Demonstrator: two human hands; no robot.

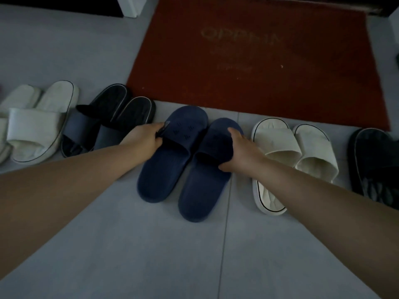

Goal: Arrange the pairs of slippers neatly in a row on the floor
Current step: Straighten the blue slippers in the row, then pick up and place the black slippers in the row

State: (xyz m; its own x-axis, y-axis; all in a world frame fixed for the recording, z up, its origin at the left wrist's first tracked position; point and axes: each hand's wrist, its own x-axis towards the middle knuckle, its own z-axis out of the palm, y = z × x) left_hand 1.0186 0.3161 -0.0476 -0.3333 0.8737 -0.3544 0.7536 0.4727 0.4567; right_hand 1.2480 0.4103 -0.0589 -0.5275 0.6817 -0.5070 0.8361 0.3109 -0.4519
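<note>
Two navy blue slippers lie side by side on the grey floor, toes pointing away from me. My left hand (146, 135) grips the strap edge of the left navy slipper (166, 160). The strap of the right navy slipper (205, 186) is clasped by my right hand (239, 149). Left of them sits a black pair (112, 119), its slippers overlapping, and a white pair (38, 126) further left. A cream pair (287, 154) stands to the right, with a black slipper (375, 162) at the right edge.
A red doormat (259, 61) with faded lettering lies just beyond the row of slippers. Grey floor tiles (151, 244) stretch toward me. A white door frame base (131, 7) stands at the top left.
</note>
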